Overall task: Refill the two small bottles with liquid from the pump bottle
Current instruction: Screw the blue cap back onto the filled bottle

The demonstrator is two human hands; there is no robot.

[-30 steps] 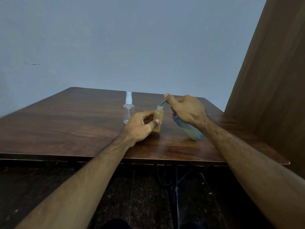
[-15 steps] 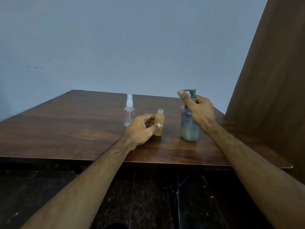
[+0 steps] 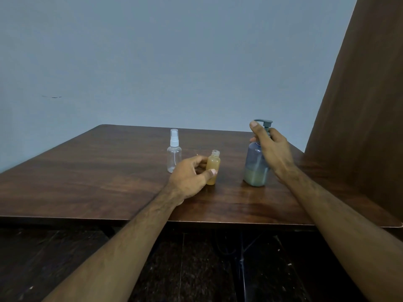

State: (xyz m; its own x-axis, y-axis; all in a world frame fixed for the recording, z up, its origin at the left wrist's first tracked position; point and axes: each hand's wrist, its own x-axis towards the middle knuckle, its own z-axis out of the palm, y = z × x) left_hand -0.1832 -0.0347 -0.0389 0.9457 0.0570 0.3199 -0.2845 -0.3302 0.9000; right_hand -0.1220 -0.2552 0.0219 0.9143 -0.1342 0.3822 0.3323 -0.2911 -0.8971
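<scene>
Amber bottle, uncapped, looks near full; left hand pinches it at counter centre. Spray bottle at its 10 o'clock, capped, empty: refill outstanding. Right hand grips upright pump bottle, 3 o'clock.

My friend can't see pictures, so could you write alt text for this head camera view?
A person's left hand holds a small uncapped amber bottle on a wooden table, while the right hand grips an upright pump bottle. A clear spray bottle stands behind, capped.
</scene>
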